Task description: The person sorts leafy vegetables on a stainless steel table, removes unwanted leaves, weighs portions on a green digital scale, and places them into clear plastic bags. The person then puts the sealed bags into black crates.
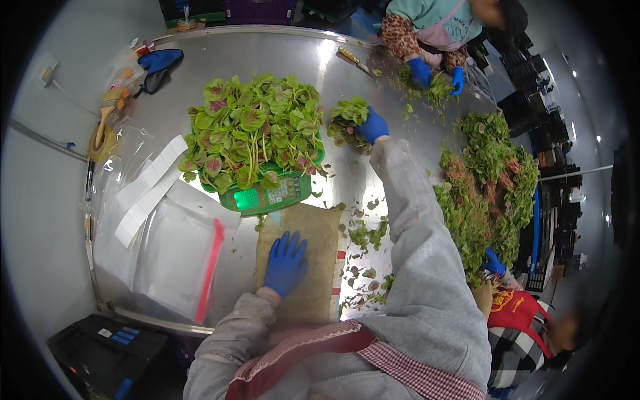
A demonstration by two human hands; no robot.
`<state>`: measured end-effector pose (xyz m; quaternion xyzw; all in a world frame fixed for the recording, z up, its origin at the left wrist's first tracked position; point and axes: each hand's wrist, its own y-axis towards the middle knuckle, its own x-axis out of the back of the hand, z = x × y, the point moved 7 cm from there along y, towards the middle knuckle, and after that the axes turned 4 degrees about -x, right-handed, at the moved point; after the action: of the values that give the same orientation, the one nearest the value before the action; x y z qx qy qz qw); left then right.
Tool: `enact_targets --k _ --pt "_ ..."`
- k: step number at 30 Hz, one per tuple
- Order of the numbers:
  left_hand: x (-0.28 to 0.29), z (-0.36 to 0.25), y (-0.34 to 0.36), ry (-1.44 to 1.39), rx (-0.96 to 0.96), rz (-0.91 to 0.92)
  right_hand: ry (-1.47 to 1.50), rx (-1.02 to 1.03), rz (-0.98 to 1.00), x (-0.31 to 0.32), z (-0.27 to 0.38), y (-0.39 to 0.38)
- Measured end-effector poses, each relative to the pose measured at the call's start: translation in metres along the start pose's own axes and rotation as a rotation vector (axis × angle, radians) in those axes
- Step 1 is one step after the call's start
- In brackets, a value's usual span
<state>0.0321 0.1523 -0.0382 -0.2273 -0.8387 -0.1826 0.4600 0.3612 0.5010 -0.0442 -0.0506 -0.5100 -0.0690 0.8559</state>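
My left hand (287,263), in a blue glove, lies flat with its fingers stretched out on a tan cloth (310,243) at the near edge of the metal table. Reaching forward, my right hand (372,125) is closed on a small bunch of leafy greens (348,119); its fingertips are partly hidden by the leaves. A big heap of leafy greens with purple-centred leaves (257,127) sits to the left of that bunch. The heap rests on a green digital scale (280,193) with a lit display, beyond my left hand.
Clear plastic bags (170,257) and white label strips (150,183) lie left. A knife (355,61) and a blue pouch (160,61) lie farther back. Leaf scraps (367,233) litter the table. Two gloved co-workers handle greens, one (433,27) across, one (520,320) right beside piled greens (490,180).
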Motion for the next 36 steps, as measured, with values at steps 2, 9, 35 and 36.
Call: enact_targets --k 2,9,35,36 --pt "-0.003 -0.001 -0.002 0.003 -0.033 -0.025 0.031 0.141 -0.118 0.026 -0.001 -0.002" --pt "-0.007 0.004 -0.008 -0.007 -0.04 -0.069 0.077 0.333 -0.047 0.134 0.127 -0.032" --pt "-0.016 0.01 -0.015 -0.013 -0.085 -0.21 -0.186 0.016 0.135 0.023 0.341 -0.112" --pt "-0.015 0.01 -0.015 -0.012 -0.089 -0.213 -0.2 0.05 0.116 0.029 0.343 -0.114"
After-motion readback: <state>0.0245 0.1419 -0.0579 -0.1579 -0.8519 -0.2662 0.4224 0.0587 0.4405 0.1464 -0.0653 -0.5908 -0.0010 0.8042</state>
